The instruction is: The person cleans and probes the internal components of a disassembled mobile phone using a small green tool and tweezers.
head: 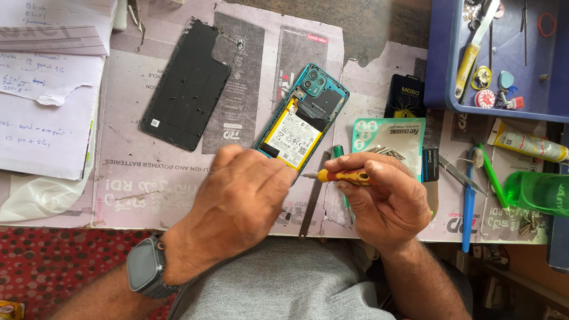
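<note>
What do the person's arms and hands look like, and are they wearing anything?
Both forearms are bare, with no sleeves or gloves. The left hand has a dark grey smartwatch with a rounded square case strapped on its wrist. The right hand wears nothing visible.

**Hidden and cut-off parts of the repair bench**

The left hand (pixel 240 198) covered the lower end of the opened phone (pixel 302 115), and the screwdriver (pixel 341 176) tip vanished behind it. The blue tray (pixel 441 71) and the stack of papers (pixel 47 89) ran off the frame edges. Small parts inside the tray were too small to tell apart.
</note>
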